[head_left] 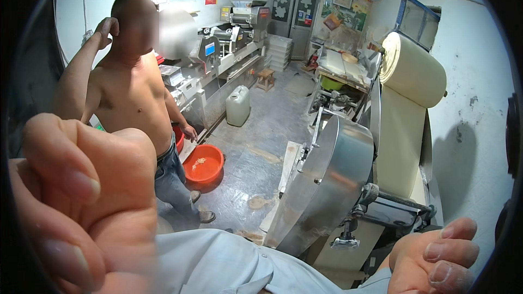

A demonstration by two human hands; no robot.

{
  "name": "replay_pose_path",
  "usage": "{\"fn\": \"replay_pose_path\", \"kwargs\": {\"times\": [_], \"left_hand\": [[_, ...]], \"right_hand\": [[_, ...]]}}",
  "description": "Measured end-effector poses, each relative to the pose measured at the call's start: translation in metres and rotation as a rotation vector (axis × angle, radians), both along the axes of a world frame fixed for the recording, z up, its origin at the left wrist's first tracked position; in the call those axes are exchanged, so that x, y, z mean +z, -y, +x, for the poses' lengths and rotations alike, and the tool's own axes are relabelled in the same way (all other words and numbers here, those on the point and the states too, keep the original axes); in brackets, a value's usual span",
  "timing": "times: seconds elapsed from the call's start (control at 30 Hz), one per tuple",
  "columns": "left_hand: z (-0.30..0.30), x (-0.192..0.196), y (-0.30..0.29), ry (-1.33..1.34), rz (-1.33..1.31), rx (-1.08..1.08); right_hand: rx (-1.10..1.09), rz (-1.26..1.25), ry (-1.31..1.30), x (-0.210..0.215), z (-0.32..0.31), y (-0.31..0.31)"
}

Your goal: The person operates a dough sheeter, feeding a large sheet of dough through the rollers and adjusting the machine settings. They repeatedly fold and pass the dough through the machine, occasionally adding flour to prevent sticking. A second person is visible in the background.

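Observation:
My left hand (92, 201) is raised very close at the left, large in view. Its fingers curl in toward the palm, and nothing shows between them. Low on the right is my right hand (430, 258), palm up with the fingers bent inward, holding nothing that I can see. Beyond it stands a machine with a curved metal guard (327, 179) and a wide cream-coloured dough sheet (400, 141). That sheet hangs from a thick dough roll (417, 71) above. Neither hand visibly touches the machine.
A shirtless person (133, 87) stands at the left, one hand raised to the head. Beside them is an orange basin (205, 163) with pale scraps. Farther back are a white jerrycan (238, 106), a small wooden stool (266, 79), a long machine (223, 54) and stacked crates (279, 51).

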State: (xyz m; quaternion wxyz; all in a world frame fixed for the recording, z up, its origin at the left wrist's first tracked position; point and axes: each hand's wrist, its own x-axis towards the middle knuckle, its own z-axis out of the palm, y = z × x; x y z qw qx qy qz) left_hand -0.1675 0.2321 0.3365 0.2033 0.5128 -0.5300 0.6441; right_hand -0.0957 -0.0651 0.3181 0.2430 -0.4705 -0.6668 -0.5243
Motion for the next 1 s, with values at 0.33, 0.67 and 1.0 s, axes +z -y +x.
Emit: {"fn": "replay_pose_path", "kwargs": {"times": [0.33,0.67,1.0], "left_hand": [[0.021,-0.034,-0.014,0.000,-0.038,-0.082],[0.043,-0.021,-0.034,0.022,-0.056,-0.174],[0.073,-0.018,-0.021,-0.063,-0.031,-0.227]], "right_hand": [[0.116,0.400,0.167,-0.005,0.012,-0.057],[0.061,0.376,0.274,0.015,0.013,-0.079],[-0.229,0.250,0.141,-0.001,0.011,-0.031]]}}
